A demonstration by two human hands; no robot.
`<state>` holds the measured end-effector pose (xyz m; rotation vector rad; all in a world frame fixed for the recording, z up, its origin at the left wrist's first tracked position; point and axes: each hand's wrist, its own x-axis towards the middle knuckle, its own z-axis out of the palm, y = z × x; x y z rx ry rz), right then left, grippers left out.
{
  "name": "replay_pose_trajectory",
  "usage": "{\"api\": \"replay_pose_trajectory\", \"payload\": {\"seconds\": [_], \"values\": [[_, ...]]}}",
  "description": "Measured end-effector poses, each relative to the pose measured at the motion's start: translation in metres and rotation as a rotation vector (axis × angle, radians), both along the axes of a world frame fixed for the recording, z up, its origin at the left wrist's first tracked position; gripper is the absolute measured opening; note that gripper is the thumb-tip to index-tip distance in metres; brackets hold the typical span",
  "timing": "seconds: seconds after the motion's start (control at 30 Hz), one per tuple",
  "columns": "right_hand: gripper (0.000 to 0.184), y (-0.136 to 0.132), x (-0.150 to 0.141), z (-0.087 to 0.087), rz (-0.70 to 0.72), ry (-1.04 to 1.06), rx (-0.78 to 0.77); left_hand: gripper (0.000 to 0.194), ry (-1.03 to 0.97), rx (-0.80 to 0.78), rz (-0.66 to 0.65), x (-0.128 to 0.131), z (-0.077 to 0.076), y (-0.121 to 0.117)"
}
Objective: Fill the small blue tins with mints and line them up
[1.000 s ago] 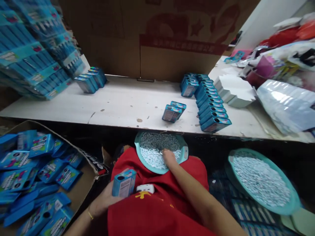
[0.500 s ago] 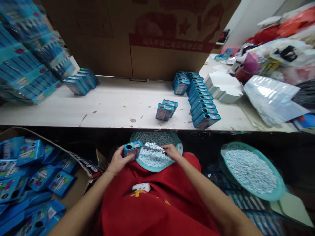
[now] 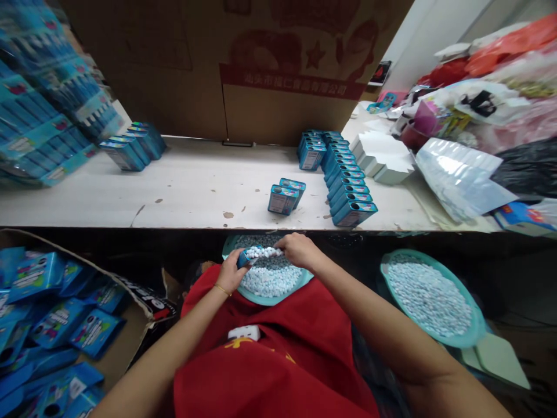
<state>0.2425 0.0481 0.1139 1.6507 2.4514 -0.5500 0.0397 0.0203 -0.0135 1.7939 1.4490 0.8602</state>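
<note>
The basin [image 3: 300, 283] is coloured turquoise. The apron [image 3: 270, 360] is coloured red, marked with yellow.

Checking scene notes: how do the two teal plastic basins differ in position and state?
The left basin sits at the person's lap, beneath both hands; the right basin stands aside, no hand over it. The white tabletop partly hides the left basin, but not the right. Both hold small pale pellets.

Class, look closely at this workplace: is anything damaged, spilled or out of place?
The white worktop looks damaged: brownish patches and a dark scratch mark its surface near the front edge. Two blue boxes stand apart from the long row, which may be deliberate. No spill shows.
</note>
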Motion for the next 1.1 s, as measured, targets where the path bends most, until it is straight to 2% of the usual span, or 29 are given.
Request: {"api": "replay_pose_trajectory", "payload": {"seconds": [0.13,0.3,0.4,0.47,0.57,0.67,0.7,0.77,0.83,0.9,0.97,1.1], "values": [[0.029,-0.003,-0.025,0.017,0.045,-0.160,0.015,0.038,0.027,0.015,-0.014,-0.001,-0.001,-0.004],[0.027,-0.015,-0.047,0.031,0.103,-0.186,0.036,0.038,0.014,0.031,-0.043,0.003,-0.004,-0.005],[0.027,-0.021,-0.036,0.035,0.111,-0.172,0.084,0.038,-0.008,0.042,-0.021,0.002,-0.007,-0.004],[0.029,-0.021,-0.015,0.029,0.084,-0.160,0.117,0.036,-0.025,0.032,0.000,-0.001,-0.006,-0.003],[0.033,-0.016,0.023,-0.004,-0.022,-0.143,0.095,0.035,-0.044,0.030,0.086,-0.009,-0.003,-0.005],[0.038,-0.015,0.039,-0.061,-0.230,-0.106,-0.030,0.039,-0.036,0.018,0.181,-0.022,0.001,-0.008],[0.037,-0.018,0.036,-0.082,-0.288,-0.071,-0.088,0.040,-0.029,0.008,0.201,-0.027,0.002,-0.008],[0.035,-0.024,0.020,-0.121,-0.313,-0.026,-0.164,0.042,-0.014,-0.005,0.237,-0.034,0.002,-0.010],[0.034,-0.031,-0.002,-0.151,-0.305,0.037,-0.210,0.043,-0.014,-0.008,0.264,-0.039,0.000,-0.011],[0.036,-0.035,-0.017,-0.170,-0.302,0.121,-0.250,0.043,-0.029,-0.008,0.280,-0.041,-0.003,-0.011],[0.039,-0.034,-0.023,-0.181,-0.305,0.214,-0.293,0.043,-0.049,-0.014,0.283,-0.041,-0.004,-0.011],[0.037,-0.031,-0.011,-0.182,-0.328,0.386,-0.376,0.043,-0.062,-0.024,0.295,-0.042,-0.004,-0.010]]}}
